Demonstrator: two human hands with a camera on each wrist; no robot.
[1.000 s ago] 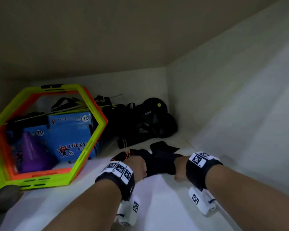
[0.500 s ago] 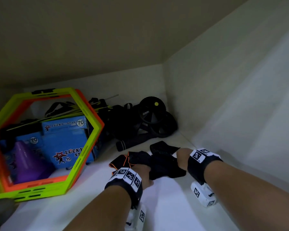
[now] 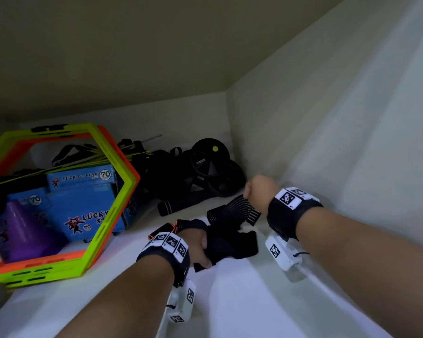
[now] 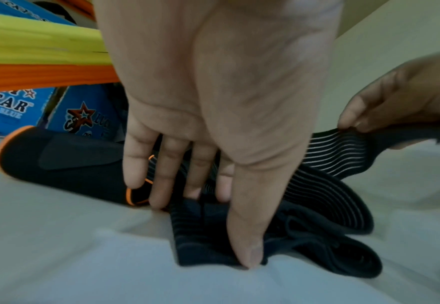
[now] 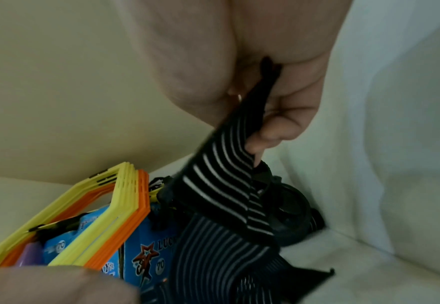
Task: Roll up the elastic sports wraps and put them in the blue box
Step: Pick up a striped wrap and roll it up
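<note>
Striped wrap (image 3: 232, 211) lies on the shelf (image 3: 230, 301) near the back-right corner, one end pinched in right hand (image 3: 259, 191) and lifted, other end pinned w/ the black pile (image 3: 230, 242) under left hand (image 3: 198, 247), fingers fairly straight, thumb clamping the fabric.

Risks, imo: strap twists as it stretches, so the roll starts crooked; the orange-trimmed sleeve (image 4: 65, 160) beside it may get dragged along; the elastic could snap back if the pinch slips. Blue box (image 3: 83, 206) sits behind the hex rings (image 3: 103, 230), so access is awkward.

Vs 0.5 s ago: right hand is higher and farther back, the stripes now exposed; left hand is about the same.
</note>
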